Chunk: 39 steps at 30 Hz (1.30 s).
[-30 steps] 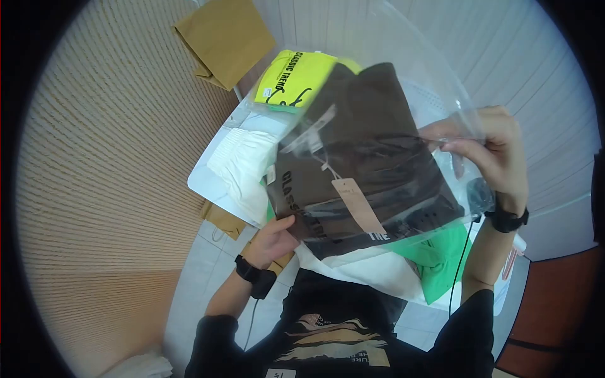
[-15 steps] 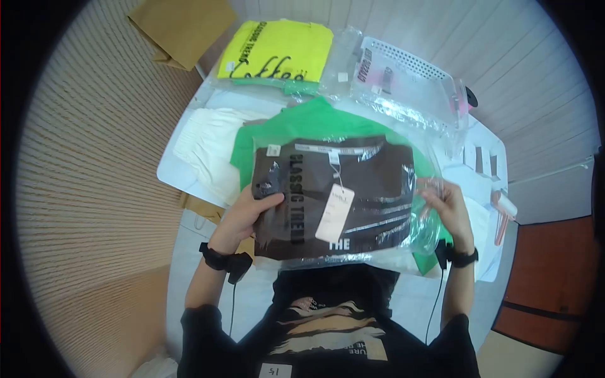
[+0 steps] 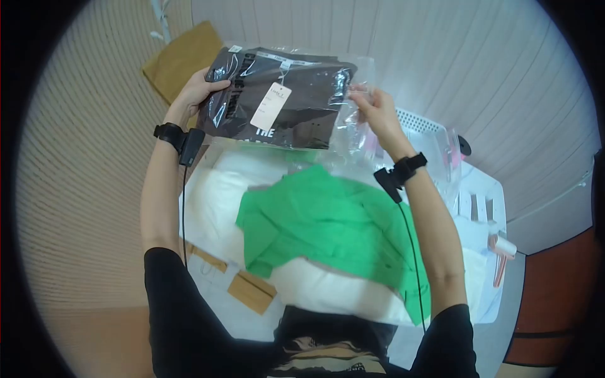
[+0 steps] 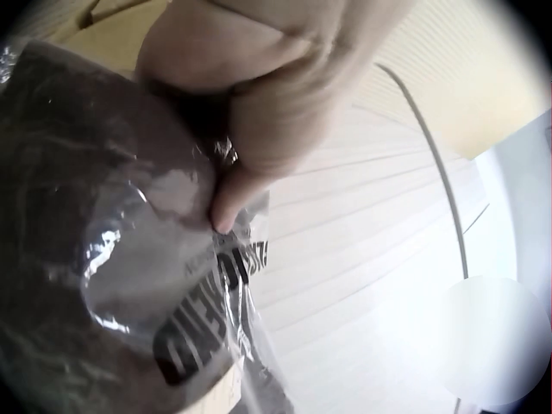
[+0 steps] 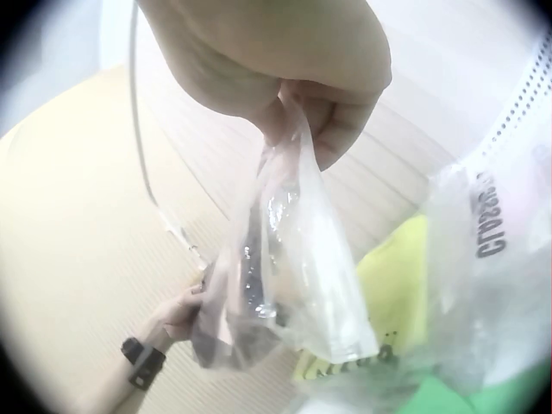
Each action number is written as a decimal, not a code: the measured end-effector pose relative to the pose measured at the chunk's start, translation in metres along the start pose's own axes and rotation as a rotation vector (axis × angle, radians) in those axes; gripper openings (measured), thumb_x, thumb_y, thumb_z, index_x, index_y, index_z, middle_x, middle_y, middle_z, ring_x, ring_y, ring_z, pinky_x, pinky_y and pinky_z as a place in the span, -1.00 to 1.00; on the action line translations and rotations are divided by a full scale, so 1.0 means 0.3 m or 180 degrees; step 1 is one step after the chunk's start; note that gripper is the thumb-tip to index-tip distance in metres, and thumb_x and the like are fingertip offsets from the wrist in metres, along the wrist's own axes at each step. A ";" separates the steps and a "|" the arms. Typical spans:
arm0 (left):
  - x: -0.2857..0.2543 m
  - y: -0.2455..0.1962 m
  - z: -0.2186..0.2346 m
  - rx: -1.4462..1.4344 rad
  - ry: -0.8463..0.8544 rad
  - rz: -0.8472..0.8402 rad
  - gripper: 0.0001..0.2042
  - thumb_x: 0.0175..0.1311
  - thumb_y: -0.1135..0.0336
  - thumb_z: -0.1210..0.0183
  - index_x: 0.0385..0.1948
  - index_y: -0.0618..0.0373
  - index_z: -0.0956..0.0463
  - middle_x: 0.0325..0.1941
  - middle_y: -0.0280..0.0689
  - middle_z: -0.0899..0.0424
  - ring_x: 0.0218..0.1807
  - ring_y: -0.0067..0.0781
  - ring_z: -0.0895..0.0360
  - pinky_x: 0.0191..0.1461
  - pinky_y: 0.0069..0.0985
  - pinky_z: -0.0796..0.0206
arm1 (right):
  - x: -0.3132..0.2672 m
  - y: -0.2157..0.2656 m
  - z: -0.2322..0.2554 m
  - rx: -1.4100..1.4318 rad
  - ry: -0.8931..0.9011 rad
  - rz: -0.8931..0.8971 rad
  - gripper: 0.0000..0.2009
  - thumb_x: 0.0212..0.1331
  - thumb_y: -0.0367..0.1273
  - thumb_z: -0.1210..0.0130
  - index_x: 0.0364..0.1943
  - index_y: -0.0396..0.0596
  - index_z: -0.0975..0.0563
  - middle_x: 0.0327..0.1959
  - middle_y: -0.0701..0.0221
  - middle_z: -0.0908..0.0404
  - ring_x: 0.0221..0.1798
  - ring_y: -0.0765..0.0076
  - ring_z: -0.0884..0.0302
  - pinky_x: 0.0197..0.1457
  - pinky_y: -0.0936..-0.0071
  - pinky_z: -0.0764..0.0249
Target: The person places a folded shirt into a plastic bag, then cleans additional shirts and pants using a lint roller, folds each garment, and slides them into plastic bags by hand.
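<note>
A folded dark brown shirt lies inside a clear plastic bag, with a pale hang tag on its front. It is held up over the far left part of the table. My left hand grips the bag's left side, thumb on the front beside the black lettering; the fingers behind are hidden. On the right, my right hand pinches the loose plastic edge between thumb and fingers. Below the bag, a green garment is spread over white cloth.
A yellow packaged garment shows beneath in the right wrist view. At the back right stands a white perforated basket with clear packaging. A brown paper bag is at the far left. A lint roller lies near the table's right edge.
The bagged shirt went from tilted to level in front of my body, then away toward the back left, both hands still on it. The green garment now shows fully.
</note>
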State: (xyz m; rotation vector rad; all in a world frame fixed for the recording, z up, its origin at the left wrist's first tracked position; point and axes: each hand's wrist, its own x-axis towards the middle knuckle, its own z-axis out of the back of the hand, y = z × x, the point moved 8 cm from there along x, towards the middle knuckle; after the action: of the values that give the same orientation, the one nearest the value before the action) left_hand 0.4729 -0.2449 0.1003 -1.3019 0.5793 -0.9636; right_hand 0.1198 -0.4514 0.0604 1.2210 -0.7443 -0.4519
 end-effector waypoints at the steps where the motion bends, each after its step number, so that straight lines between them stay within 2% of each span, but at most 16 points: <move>1: 0.071 0.013 0.025 0.0269 -0.0182 0.0032 -0.53 0.29 0.46 -0.39 0.22 0.32 -0.48 0.07 -0.20 -0.72 -0.02 -0.48 -0.69 0.05 -0.46 -0.59 | 0.063 -0.002 -0.004 0.0004 -0.0031 0.0037 -0.63 0.48 -0.32 -0.19 0.22 -0.28 -0.58 -0.12 0.41 -0.75 -0.28 0.67 -0.56 -0.18 0.63 -0.49; 4: 0.226 0.108 0.067 0.0892 -0.0514 -0.0086 -0.45 0.24 0.41 -0.42 0.27 0.32 -0.45 0.10 -0.09 -0.72 0.00 -0.28 -0.71 0.06 -0.32 -0.58 | 0.173 -0.120 -0.038 -0.0142 0.0030 -0.0408 -0.46 0.44 -0.25 -0.23 0.37 -0.30 -0.44 0.07 0.15 -0.70 -0.10 0.48 -0.64 -0.03 0.49 -0.57; 6: 0.208 0.074 0.043 0.2892 -0.1482 -0.0560 -0.38 0.25 0.27 -0.42 0.31 0.31 -0.40 0.21 0.02 -0.65 0.17 -0.03 -0.64 0.24 -0.16 -0.48 | 0.190 -0.194 0.005 -0.0756 -0.0751 -0.0173 -0.29 0.35 -0.21 -0.29 0.42 -0.41 -0.30 0.19 -0.18 -0.58 0.26 -0.01 -0.60 0.33 0.25 -0.52; 7: 0.184 0.063 -0.021 0.3241 -0.1455 -0.0946 -0.33 0.29 0.20 -0.38 0.39 0.24 -0.35 0.33 0.12 -0.54 0.37 0.13 -0.47 0.43 -0.09 -0.31 | 0.176 -0.220 0.025 -0.1025 -0.0330 -0.0303 -0.09 0.29 -0.16 -0.35 0.51 -0.46 -0.10 0.42 -0.27 -0.34 0.50 -0.19 -0.33 0.55 0.14 -0.30; 8: 0.174 0.135 -0.065 0.3230 -0.1370 -0.0874 -0.33 0.29 0.20 -0.38 0.39 0.24 -0.35 0.33 0.12 -0.54 0.37 0.13 -0.47 0.43 -0.09 -0.31 | 0.114 -0.260 0.067 -0.1030 -0.0318 -0.0410 -0.09 0.29 -0.16 -0.35 0.51 -0.46 -0.10 0.42 -0.27 -0.34 0.50 -0.19 -0.33 0.55 0.14 -0.30; 10: 0.145 0.202 -0.216 0.2778 -0.0515 -0.1835 -0.34 0.34 0.20 -0.33 0.44 0.15 -0.32 0.41 0.12 -0.48 0.47 0.16 -0.37 0.53 -0.12 -0.21 | -0.055 -0.199 0.120 -0.1300 -0.0210 0.0659 -0.18 0.26 -0.24 -0.36 0.49 -0.38 -0.19 0.42 -0.17 -0.36 0.49 -0.15 -0.34 0.52 0.15 -0.32; 12: 0.108 0.302 -0.333 0.3159 0.0073 -0.1657 -0.38 0.47 0.08 -0.18 0.51 0.06 -0.27 0.55 0.07 -0.34 0.57 0.25 -0.22 0.63 -0.04 -0.04 | -0.226 -0.115 0.176 -0.1873 0.0295 0.0759 -0.25 0.20 -0.35 -0.37 0.45 -0.26 -0.27 0.44 -0.02 -0.36 0.48 -0.18 -0.32 0.52 0.10 -0.30; 14: 0.093 0.406 -0.406 0.3568 0.0471 -0.1013 -0.38 0.53 -0.02 -0.07 0.55 -0.01 -0.23 0.64 -0.01 -0.21 0.65 0.17 -0.07 0.67 0.10 0.12 | -0.363 -0.101 0.250 -0.2190 0.0349 0.0701 -0.26 0.16 -0.37 -0.39 0.43 -0.21 -0.31 0.42 0.03 -0.38 0.46 -0.18 -0.33 0.53 0.08 -0.29; 16: 0.073 0.431 -0.445 0.3795 0.0418 -0.0993 -0.39 0.56 0.00 -0.04 0.56 -0.02 -0.21 0.67 -0.04 -0.17 0.68 0.13 -0.03 0.68 0.10 0.17 | -0.447 -0.093 0.291 -0.2493 0.0373 0.0700 -0.26 0.11 -0.39 -0.42 0.41 -0.15 -0.34 0.40 0.09 -0.40 0.44 -0.17 -0.34 0.53 0.05 -0.28; 20: 0.048 0.386 -0.460 0.3874 0.0035 -0.1163 -0.40 0.59 -0.02 0.01 0.58 -0.06 -0.18 0.70 -0.07 -0.09 0.71 0.12 0.06 0.68 0.18 0.27 | -0.535 -0.113 0.313 -0.3564 0.0362 0.0843 -0.23 -0.03 -0.31 -0.48 0.36 -0.13 -0.42 0.38 0.17 -0.44 0.43 -0.06 -0.36 0.53 0.03 -0.27; 23: -0.158 0.223 -0.584 0.2751 0.0292 -0.1771 -0.37 0.50 0.23 -0.16 0.58 -0.04 -0.18 0.70 -0.06 -0.09 0.72 0.10 0.07 0.70 0.05 0.24 | -0.538 -0.142 0.280 -0.3886 0.0286 0.1231 -0.25 -0.07 -0.28 -0.48 0.31 -0.13 -0.47 0.36 0.21 -0.47 0.44 0.01 -0.36 0.54 0.04 -0.27; 28: -0.666 0.032 -0.789 0.2634 0.1180 -0.1126 -0.31 0.29 0.55 -0.24 0.52 0.06 -0.28 0.69 -0.06 -0.14 0.71 0.06 0.02 0.71 -0.11 0.16 | -0.540 -0.227 0.203 -0.4206 0.0346 0.1711 -0.30 -0.04 -0.27 -0.46 0.28 -0.15 -0.50 0.36 0.22 -0.48 0.44 0.03 -0.37 0.55 0.05 -0.26; 31: -0.868 0.074 -0.798 0.2194 0.1134 -0.0667 -0.40 0.25 0.58 -0.26 0.39 0.13 -0.43 0.65 -0.06 -0.22 0.69 0.08 -0.06 0.70 -0.10 0.11 | -0.579 -0.043 0.228 -0.3705 -0.0029 0.1883 -0.45 0.06 -0.34 -0.40 0.19 -0.13 -0.56 0.26 0.24 -0.57 0.34 0.03 -0.47 0.46 0.07 -0.36; 34: -1.020 0.142 -0.773 0.2519 0.0734 -0.0774 -0.52 0.21 0.60 -0.29 0.22 0.16 -0.57 0.58 -0.06 -0.35 0.65 0.09 -0.16 0.69 -0.07 0.07 | -0.725 0.049 0.287 -0.3115 0.0243 0.1235 -0.50 0.07 -0.37 -0.39 0.16 -0.11 -0.57 0.14 0.22 -0.61 0.21 -0.06 -0.54 0.33 0.08 -0.45; 36: -1.083 0.138 -0.786 0.2735 0.0647 -0.1011 -0.61 0.16 0.60 -0.34 0.08 0.20 -0.65 0.46 -0.06 -0.49 0.56 0.13 -0.30 0.64 0.05 -0.02 | -0.876 0.010 0.331 -0.3057 0.0999 0.0022 -0.51 0.05 -0.38 -0.40 0.14 -0.11 -0.58 0.08 0.18 -0.61 0.12 -0.13 -0.57 0.24 0.08 -0.49; 39: -1.064 0.154 -0.748 0.2659 0.0674 -0.0893 -0.60 0.11 0.57 -0.38 0.06 0.20 -0.66 0.41 -0.10 -0.54 0.50 0.09 -0.35 0.59 0.11 -0.09 | -1.121 -0.053 0.391 -0.2878 0.1233 -0.0824 -0.52 0.01 -0.41 -0.42 0.09 -0.11 -0.59 0.04 0.24 -0.61 0.13 -0.08 -0.55 0.25 0.10 -0.47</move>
State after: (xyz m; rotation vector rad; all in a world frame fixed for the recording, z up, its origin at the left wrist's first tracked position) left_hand 0.1383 -0.0948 -0.0412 -0.5357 0.1036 -1.3889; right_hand -0.1950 -0.3078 -0.0265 0.5100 -0.0042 -0.6451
